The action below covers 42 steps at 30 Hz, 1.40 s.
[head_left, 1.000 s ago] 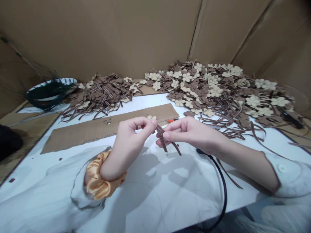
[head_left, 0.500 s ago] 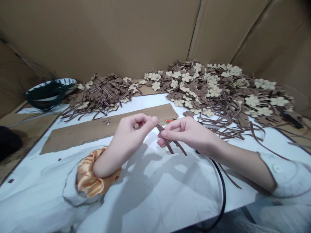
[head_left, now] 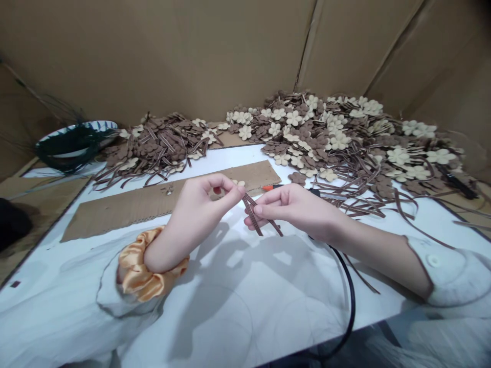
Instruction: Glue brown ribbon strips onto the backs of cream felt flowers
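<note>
Partly hidden, a cream flower [head_left: 239,182] lies behind the left hand [head_left: 195,214].

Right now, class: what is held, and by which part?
The right hand pinches a folded brown ribbon between thumb and fingers; the left hand's fingertips meet its fold, but a hold there cannot be told.

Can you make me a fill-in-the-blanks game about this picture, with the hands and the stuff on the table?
The right hand pinches a strip of ribbon that is ____ in colour.
The satin scrunchie sits on the ____ wrist.
The long flat strip behind the hands is made of ____.
The thin cable near the right arm is ____ in colour.

Missing words: brown; left; cardboard; black.
</note>
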Each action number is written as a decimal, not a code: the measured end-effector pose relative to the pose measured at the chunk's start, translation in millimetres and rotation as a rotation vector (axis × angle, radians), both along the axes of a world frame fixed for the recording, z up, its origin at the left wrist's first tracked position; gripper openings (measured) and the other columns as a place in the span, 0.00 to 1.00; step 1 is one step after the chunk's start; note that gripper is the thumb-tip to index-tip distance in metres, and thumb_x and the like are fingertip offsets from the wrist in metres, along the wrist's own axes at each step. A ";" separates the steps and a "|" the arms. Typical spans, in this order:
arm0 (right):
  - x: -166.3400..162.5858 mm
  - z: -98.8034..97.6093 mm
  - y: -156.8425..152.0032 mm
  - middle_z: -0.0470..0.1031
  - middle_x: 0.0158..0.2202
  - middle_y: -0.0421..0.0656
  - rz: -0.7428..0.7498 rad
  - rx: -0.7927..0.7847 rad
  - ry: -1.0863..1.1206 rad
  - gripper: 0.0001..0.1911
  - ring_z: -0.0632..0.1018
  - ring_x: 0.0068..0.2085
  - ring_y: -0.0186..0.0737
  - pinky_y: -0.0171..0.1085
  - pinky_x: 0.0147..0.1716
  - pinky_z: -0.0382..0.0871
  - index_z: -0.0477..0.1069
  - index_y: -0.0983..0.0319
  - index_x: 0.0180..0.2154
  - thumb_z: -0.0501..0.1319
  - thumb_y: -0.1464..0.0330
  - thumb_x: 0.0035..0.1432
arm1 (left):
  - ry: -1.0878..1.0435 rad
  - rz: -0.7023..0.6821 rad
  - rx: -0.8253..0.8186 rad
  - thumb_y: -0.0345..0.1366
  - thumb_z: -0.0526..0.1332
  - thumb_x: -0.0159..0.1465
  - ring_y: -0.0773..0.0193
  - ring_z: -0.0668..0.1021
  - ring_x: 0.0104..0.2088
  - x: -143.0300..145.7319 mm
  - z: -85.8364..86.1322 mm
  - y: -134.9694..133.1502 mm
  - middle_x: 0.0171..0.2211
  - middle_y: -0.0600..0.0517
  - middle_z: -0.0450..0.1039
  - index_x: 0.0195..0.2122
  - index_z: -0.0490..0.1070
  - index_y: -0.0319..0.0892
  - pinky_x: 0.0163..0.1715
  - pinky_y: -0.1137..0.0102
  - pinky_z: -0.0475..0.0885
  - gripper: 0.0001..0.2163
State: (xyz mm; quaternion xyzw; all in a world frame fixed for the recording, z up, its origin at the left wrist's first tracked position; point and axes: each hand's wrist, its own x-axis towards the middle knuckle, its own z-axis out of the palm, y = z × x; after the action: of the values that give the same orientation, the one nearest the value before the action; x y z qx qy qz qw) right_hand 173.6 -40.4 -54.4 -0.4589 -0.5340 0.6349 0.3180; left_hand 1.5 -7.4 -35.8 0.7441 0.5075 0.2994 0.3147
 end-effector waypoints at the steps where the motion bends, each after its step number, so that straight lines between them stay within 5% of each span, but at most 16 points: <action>1: -0.5 -0.1 0.3 0.79 0.30 0.44 -0.009 -0.023 0.016 0.08 0.78 0.35 0.35 0.33 0.37 0.66 0.77 0.65 0.29 0.62 0.67 0.53 | 0.006 0.006 0.011 0.39 0.59 0.55 0.70 0.68 0.22 -0.3 0.7 1.0 0.20 0.56 0.72 0.19 0.71 0.40 0.25 0.75 0.61 0.11; 6: -1.6 0.0 1.4 0.79 0.30 0.45 0.005 -0.103 0.036 0.08 0.76 0.30 0.30 0.30 0.30 0.65 0.77 0.66 0.31 0.59 0.71 0.54 | 0.000 0.028 0.037 0.38 0.60 0.55 0.70 0.68 0.22 -1.3 2.6 3.1 0.20 0.56 0.72 0.20 0.71 0.40 0.23 0.76 0.60 0.10; 19: -1.4 5.6 -0.1 0.80 0.32 0.46 -0.034 -0.087 0.117 0.08 0.79 0.35 0.36 0.37 0.44 0.69 0.76 0.66 0.33 0.60 0.70 0.54 | 0.015 0.016 0.027 0.41 0.59 0.56 0.67 0.71 0.25 -0.9 -2.4 3.0 0.23 0.54 0.73 0.21 0.71 0.40 0.28 0.73 0.63 0.11; 25: -0.2 2.0 -3.0 0.79 0.32 0.45 -0.031 0.061 0.014 0.10 0.77 0.35 0.36 0.35 0.37 0.68 0.74 0.65 0.30 0.61 0.64 0.54 | 0.011 -0.021 0.043 0.40 0.59 0.55 0.62 0.73 0.32 1.9 -5.1 -6.8 0.24 0.54 0.74 0.19 0.71 0.42 0.38 0.69 0.66 0.11; 31: -1.0 -0.8 -6.0 0.78 0.28 0.45 -0.036 0.077 -0.015 0.12 0.74 0.27 0.33 0.30 0.20 0.60 0.73 0.65 0.29 0.60 0.62 0.54 | 0.025 -0.042 0.153 0.40 0.59 0.55 0.62 0.72 0.33 1.3 -6.8 -14.8 0.23 0.55 0.72 0.19 0.71 0.44 0.39 0.70 0.65 0.11; 38: -3.5 1.6 -7.0 0.78 0.28 0.44 -0.104 0.118 -0.044 0.10 0.69 0.20 0.28 0.28 0.15 0.51 0.70 0.65 0.28 0.60 0.63 0.53 | 0.030 -0.035 0.059 0.41 0.58 0.56 0.61 0.73 0.33 2.2 -4.5 -11.3 0.25 0.54 0.74 0.20 0.72 0.43 0.38 0.69 0.65 0.11; 42: -3.3 2.6 -7.3 0.78 0.27 0.44 -0.147 0.104 -0.028 0.07 0.70 0.21 0.28 0.28 0.18 0.57 0.70 0.65 0.27 0.61 0.67 0.52 | 0.039 -0.020 -0.027 0.43 0.56 0.56 0.60 0.74 0.31 1.6 0.6 -7.3 0.27 0.52 0.76 0.23 0.73 0.42 0.34 0.69 0.66 0.12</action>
State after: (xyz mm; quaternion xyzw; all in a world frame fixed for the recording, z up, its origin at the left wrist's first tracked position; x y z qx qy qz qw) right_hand 170.2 -47.7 -51.8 -0.4886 -0.5354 0.5749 0.3796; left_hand 3.1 -14.7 -35.3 0.7505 0.5101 0.2751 0.3176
